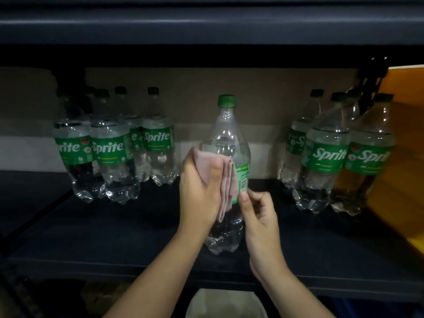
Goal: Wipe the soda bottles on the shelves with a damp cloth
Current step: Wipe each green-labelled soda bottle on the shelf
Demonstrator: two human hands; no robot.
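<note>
A clear Sprite bottle (pixel 226 138) with a green cap stands upright near the front middle of the dark shelf (pixel 114 237). My left hand (pixel 199 191) holds a folded pink cloth (pixel 226 187) pressed against the bottle's left side, over its green label. My right hand (pixel 259 216) sits at the bottle's lower right with curled fingers, the thumb tip touching the label edge. Whether it actually holds the bottle is unclear.
Several Sprite bottles (pixel 110 145) stand in a group at the back left and another group (pixel 328 154) at the back right. A yellow-orange panel (pixel 403 157) bounds the right side. A shelf board (pixel 206 24) hangs overhead. A pale round container (pixel 226 304) lies below.
</note>
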